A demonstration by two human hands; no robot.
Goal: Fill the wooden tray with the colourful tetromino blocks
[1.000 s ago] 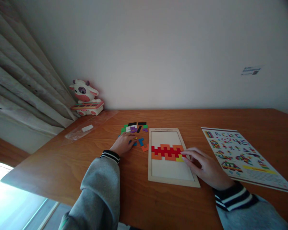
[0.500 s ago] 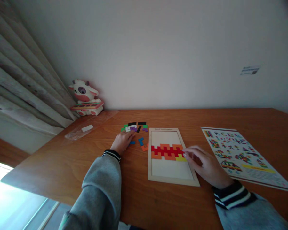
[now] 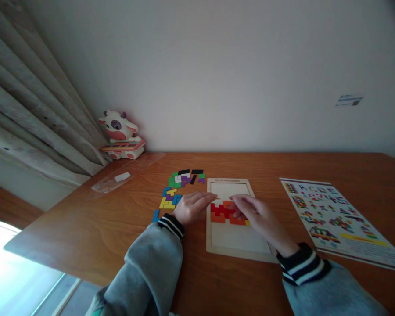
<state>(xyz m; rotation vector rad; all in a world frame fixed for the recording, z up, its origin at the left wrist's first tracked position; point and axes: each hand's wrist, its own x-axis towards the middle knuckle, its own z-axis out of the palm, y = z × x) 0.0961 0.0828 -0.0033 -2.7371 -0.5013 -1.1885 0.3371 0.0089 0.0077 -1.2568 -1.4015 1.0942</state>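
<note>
A wooden puzzle board (image 3: 237, 240) lies flat on the table in front of me. A band of red and orange pieces (image 3: 220, 212) crosses its middle. My left hand (image 3: 193, 207) lies flat at the board's left edge, fingers stretched towards the bare upper part and holding nothing. My right hand (image 3: 255, 213) is over the coloured band. Its bent fingers and thumb are drawn together at an orange piece (image 3: 228, 204), and what they grip is hidden. Loose coloured pieces (image 3: 182, 179) lie in a pile left of the board. Yellow and blue ones (image 3: 168, 202) sit nearer my left wrist.
A printed pattern sheet (image 3: 329, 215) lies to the right of the board. A cow toy (image 3: 120, 134) stands at the back left by the curtain (image 3: 36, 118). Next to it is a clear plastic bag (image 3: 113, 181). The wooden table (image 3: 85, 228) ends at my left.
My left hand left the loose pile and came right to the board's edge, uncovering yellow and blue pieces. My right hand slid left from the board's right edge onto the coloured band.
</note>
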